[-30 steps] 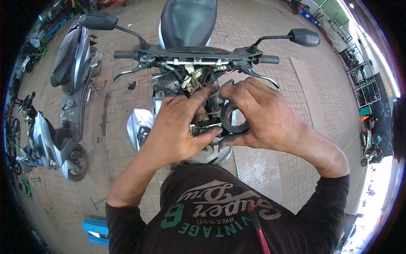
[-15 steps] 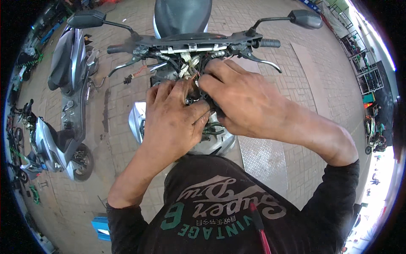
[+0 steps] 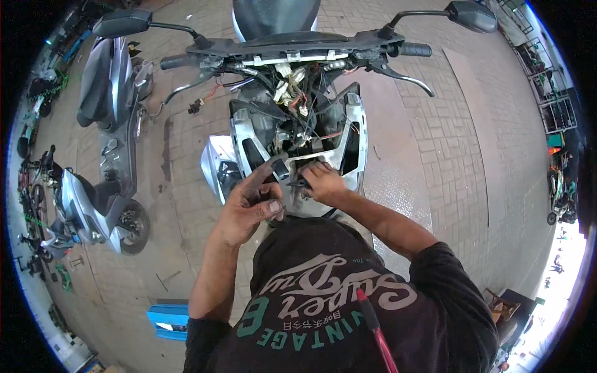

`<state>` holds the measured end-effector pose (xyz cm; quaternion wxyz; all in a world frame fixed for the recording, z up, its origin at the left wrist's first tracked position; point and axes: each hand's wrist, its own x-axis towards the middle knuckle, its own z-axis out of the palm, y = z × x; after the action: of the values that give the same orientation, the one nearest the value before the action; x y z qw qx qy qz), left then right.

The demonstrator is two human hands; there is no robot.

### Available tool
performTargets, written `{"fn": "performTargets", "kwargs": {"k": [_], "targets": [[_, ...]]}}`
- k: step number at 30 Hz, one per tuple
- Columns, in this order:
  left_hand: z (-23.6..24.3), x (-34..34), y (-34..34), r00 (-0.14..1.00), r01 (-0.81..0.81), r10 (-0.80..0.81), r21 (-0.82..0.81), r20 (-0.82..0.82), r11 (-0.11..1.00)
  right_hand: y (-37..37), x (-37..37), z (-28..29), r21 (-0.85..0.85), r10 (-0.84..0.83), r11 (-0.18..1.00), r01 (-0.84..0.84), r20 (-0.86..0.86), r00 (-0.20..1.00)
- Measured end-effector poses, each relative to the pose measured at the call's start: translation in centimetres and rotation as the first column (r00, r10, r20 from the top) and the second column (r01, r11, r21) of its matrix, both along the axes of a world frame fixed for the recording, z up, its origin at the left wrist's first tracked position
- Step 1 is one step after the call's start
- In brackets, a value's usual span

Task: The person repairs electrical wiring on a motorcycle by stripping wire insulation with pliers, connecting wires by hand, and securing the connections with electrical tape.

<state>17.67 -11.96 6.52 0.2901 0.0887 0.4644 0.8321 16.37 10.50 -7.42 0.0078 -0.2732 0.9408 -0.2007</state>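
A partly stripped scooter front (image 3: pixel 347 146) stands before me, its silver frame exposed and loose wiring (image 3: pixel 296 93) hanging below the handlebar (image 3: pixel 286 48). My left hand (image 3: pixel 249 205) is at the lower left of the frame. Its index finger stretches toward a small black block (image 3: pixel 280 170), and the thumb stands apart from it; whether they touch is unclear. Beside it, my right hand (image 3: pixel 326 185) reaches into the lower middle of the frame with bent fingers. A dark piece shows at those fingertips, too hidden to name.
A second scooter (image 3: pixel 102 205) is parked at the left. A blue case (image 3: pixel 168 321) lies on the paved floor at lower left. Mirrors (image 3: pixel 472 17) and brake levers (image 3: pixel 407 79) stick out from the handlebar. A metal plate (image 3: pixel 398 199) lies on the floor to the right.
Both hands have moved down from the wiring below the handlebar to the lower part of the frame. They have drawn apart, and the wiring and silver frame are now uncovered.
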Motion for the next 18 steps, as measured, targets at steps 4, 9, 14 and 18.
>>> {"fn": "performTargets", "kwargs": {"k": [4, 9, 14, 18], "targets": [[0.1, 0.0, 0.9, 0.998, 0.019, -0.022, 0.051, 0.054, 0.999, -1.3, 1.1, 2.8, -0.543, -0.210, 0.764, 0.348, 0.300, 0.930], [1.2, -1.4, 3.4, 0.985, 0.153, -0.164, -0.178, -0.053, 0.972, -1.1, 1.2, 12.7, -0.602, 0.424, -0.098, 0.793, 0.695, 0.580], [1.1, -1.6, 6.6, 0.975, 0.184, -0.211, -0.278, -0.070, 0.943, 1.5, 2.0, 13.4, -0.449, 0.404, -0.184, 0.874, 0.776, 0.484], [-1.7, -2.4, 8.5, 0.886, -0.092, -0.237, -0.651, -0.399, 0.753, 3.4, 3.0, 11.4, -0.394, 0.323, -0.166, 0.904, 0.844, 0.427]]}}
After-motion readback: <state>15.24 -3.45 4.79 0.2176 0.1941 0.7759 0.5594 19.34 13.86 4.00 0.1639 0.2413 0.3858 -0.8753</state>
